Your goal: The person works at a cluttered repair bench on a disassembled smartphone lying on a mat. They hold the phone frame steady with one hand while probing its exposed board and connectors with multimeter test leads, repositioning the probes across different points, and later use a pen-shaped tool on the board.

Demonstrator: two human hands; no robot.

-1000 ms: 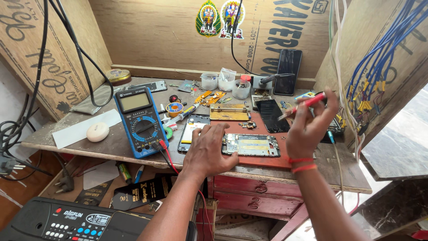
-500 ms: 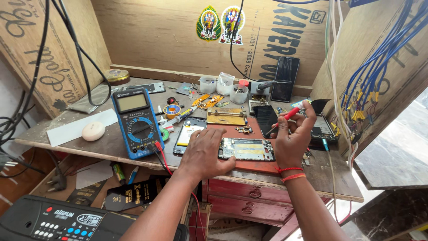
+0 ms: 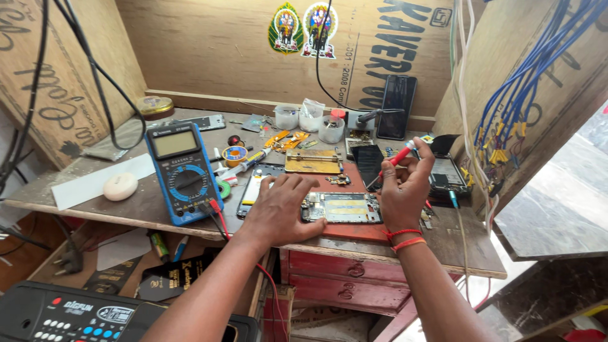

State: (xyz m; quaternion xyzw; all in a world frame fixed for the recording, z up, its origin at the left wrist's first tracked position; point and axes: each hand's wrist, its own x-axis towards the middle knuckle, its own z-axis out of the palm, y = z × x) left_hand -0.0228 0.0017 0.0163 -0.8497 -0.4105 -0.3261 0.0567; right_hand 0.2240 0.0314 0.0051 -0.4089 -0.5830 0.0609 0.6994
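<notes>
Opened phone point(image 3: 342, 208) under left grip point(image 3: 278, 212) (flat); screwdriver point(image 3: 398, 157) in right grip point(image 3: 404, 190)

Multimeter point(image 3: 182, 172) left of opened phone point(image 3: 342, 208) on workbench point(image 3: 95, 202)

This is a small electronics repair stall, a cramped plywood booth. A worn wooden bench point(image 3: 126, 209) carries a blue multimeter point(image 3: 180, 172) with red probe leads, an opened phone point(image 3: 342, 208) showing its circuit board, and a solder spool point(image 3: 236, 154). Small parts cups point(image 3: 309, 120) line the back, and bundled blue wires point(image 3: 525, 88) hang on the right wall.
</notes>
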